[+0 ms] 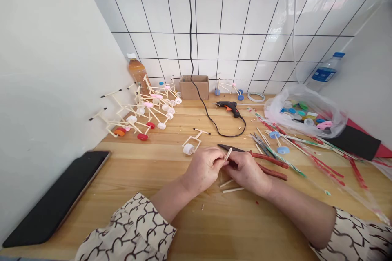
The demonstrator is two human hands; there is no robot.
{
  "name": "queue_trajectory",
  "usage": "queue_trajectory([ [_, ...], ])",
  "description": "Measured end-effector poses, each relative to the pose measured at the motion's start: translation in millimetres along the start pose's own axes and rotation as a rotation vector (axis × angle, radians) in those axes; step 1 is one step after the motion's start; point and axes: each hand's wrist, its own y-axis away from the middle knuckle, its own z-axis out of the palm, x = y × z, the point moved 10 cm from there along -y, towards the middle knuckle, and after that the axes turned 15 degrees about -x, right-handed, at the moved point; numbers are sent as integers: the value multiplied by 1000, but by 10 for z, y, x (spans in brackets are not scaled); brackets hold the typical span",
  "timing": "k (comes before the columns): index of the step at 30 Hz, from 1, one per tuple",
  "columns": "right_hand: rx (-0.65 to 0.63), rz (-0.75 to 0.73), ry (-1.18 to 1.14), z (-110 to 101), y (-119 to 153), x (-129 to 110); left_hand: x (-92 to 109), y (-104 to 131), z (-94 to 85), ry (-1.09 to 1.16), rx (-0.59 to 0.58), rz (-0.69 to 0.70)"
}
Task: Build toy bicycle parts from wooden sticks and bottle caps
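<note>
My left hand (206,168) is closed in a pinch around a short pale wooden stick (228,153). Close against it, my right hand (249,173) has its fingers curled at the same stick; its fingertips are partly hidden. Below the hands lie two loose wooden stick pieces (232,190). Red-handled pliers (269,159) rest behind and beside my right hand. Just beyond my left hand lies a small stick frame (199,138) with a white bottle cap (188,149) as its wheel.
Several stick-and-cap cars (150,106) stand at the left by a tea bottle (137,69). A black glue gun (229,108) with its cord lies at the back. Scissors (261,144), a blue-wheeled axle (278,142) and a bag of caps (306,110) are at the right; a tablet (58,195) is left.
</note>
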Motion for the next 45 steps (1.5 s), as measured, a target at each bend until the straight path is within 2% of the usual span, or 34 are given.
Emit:
queue_trajectory([
  [6,7,7,13,-4,-5,-14,-17,-10,-1,1,-9,-39],
  [12,-2,6,15,22,18,1,31,5,5,-9,-5,-13],
  [25,-23,-11,-12,36,8,15,-2,-14,9,52,-14,-23],
  [37,-38,-1,-23,45,0,2,24,0,33,-6,-23,-24],
  [41,-49,22,3,-31,31,-47,43,3,51,-11,-36,-25],
  [45,28,76,-62,-216,100,-71,44,-5,46,5,-49,-32],
])
